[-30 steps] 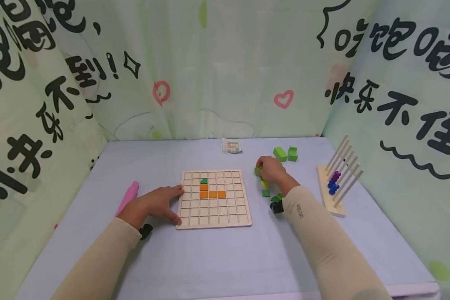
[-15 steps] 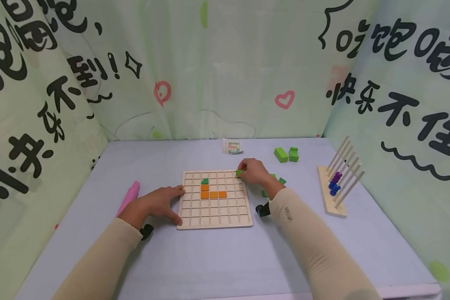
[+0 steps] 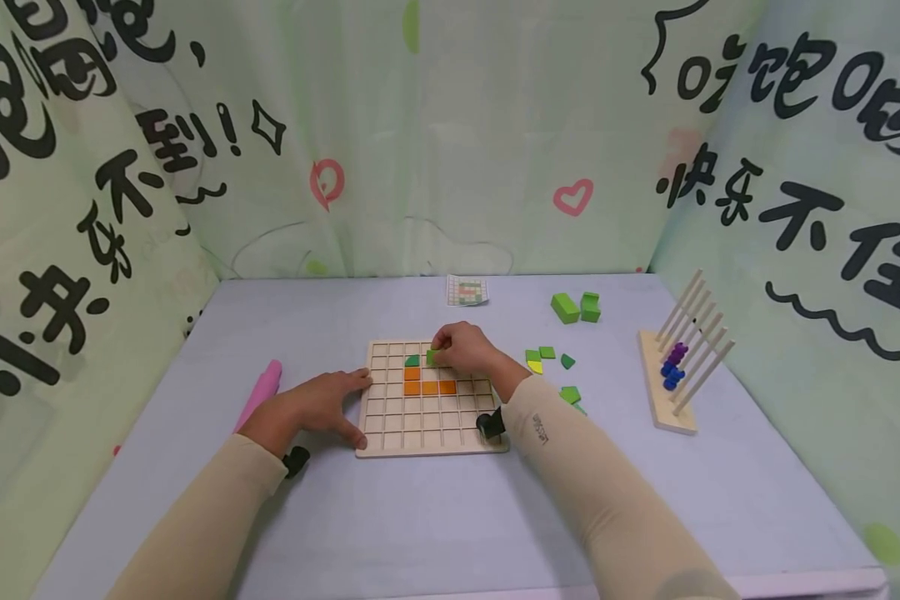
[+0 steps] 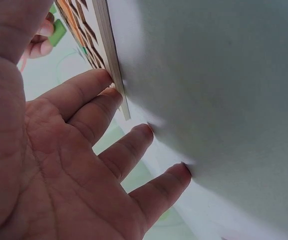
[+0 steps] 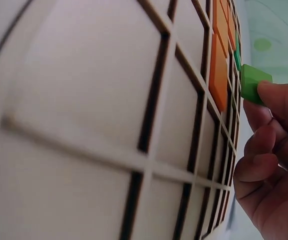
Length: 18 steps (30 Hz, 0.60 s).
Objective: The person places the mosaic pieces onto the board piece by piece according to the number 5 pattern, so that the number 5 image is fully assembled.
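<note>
Head view: the right hand [image 3: 465, 348] is pinching a green tile [image 3: 432, 357] over the wooden grid board [image 3: 427, 442], just beside a dark green piece [image 3: 412, 361] above the orange tiles [image 3: 429, 387]. The left hand [image 3: 311, 408] is lying flat with straight fingers against the board's left edge.

Left wrist view: spread fingers [image 4: 84, 90] are touching the board's edge [image 4: 111, 55].

Right wrist view: fingertips [image 5: 283, 100] are gripping the green tile [image 5: 253, 82] near the orange tiles [image 5: 217, 70].

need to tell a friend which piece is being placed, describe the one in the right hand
Find the square wooden grid board mid-table. Above its upper rows the right hand pinches a small light green square tile in its fingers, beside a darker green tile; it alone is lifted.
</note>
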Each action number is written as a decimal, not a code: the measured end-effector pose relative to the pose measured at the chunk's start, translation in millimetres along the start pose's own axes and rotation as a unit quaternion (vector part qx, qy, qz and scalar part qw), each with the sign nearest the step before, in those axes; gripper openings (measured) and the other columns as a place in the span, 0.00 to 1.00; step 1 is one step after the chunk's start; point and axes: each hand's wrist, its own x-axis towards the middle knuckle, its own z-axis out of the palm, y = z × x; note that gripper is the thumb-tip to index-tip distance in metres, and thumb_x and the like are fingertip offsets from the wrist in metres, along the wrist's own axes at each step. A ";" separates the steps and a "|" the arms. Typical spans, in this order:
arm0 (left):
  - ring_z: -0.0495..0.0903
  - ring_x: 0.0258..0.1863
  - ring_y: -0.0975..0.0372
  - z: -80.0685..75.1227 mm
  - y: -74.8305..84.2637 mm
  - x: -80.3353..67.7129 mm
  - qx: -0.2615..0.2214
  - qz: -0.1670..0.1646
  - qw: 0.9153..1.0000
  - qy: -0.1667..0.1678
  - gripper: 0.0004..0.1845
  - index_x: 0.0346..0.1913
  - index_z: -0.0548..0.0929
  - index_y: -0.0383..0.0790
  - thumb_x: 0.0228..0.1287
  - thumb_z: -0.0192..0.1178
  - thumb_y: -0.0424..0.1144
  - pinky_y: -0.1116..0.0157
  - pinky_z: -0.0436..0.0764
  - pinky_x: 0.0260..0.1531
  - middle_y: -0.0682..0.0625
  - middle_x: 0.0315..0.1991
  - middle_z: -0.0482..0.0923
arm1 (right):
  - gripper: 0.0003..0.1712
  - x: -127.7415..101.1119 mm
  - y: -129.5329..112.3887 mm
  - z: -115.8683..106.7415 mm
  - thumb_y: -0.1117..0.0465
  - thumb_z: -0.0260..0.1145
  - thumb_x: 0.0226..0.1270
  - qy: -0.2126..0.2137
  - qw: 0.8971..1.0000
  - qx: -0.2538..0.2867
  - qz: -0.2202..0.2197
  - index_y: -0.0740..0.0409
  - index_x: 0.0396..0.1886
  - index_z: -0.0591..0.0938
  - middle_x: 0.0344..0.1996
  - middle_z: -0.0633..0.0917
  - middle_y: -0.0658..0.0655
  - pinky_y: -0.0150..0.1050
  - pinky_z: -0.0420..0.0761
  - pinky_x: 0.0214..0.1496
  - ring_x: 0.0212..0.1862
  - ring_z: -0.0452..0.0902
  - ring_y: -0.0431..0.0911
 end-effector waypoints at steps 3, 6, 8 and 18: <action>0.57 0.81 0.44 0.2 0.5 -0.4 -0.001 -0.003 1.000 -0.001 0.60 0.81 0.64 0.44 0.45 0.84 0.54 0.43 0.63 0.77 0.47 0.83 0.55 | 0.06 2.5 -4.0 4.0 0.62 0.67 0.72 -0.002 1.000 -0.016 -0.005 0.59 0.45 0.85 0.38 0.84 0.55 0.36 0.76 0.42 0.39 0.75 0.46; 0.56 0.81 0.44 -0.2 1.4 -1.0 -0.002 -0.005 1.000 -0.001 0.60 0.81 0.64 0.44 0.45 0.84 0.54 0.43 0.63 0.77 0.47 0.83 0.55 | 0.06 2.8 -7.4 6.0 0.63 0.67 0.72 0.000 1.000 -0.020 -0.002 0.59 0.44 0.85 0.37 0.84 0.55 0.37 0.77 0.44 0.39 0.75 0.47; 0.56 0.81 0.44 -0.6 1.9 -1.3 -0.003 -0.003 1.000 0.000 0.60 0.81 0.64 0.44 0.45 0.84 0.54 0.43 0.62 0.77 0.47 0.83 0.55 | 0.05 3.1 -8.3 7.3 0.63 0.67 0.73 0.003 1.000 -0.020 0.001 0.59 0.44 0.85 0.37 0.84 0.55 0.38 0.77 0.44 0.39 0.75 0.47; 0.57 0.81 0.44 -1.4 1.8 -2.3 0.005 -0.001 1.000 0.000 0.59 0.81 0.64 0.44 0.46 0.84 0.54 0.43 0.62 0.77 0.48 0.83 0.55 | 0.06 6.9 -8.5 14.1 0.60 0.66 0.75 0.019 0.998 -0.054 0.013 0.57 0.44 0.86 0.39 0.85 0.55 0.41 0.79 0.48 0.41 0.76 0.48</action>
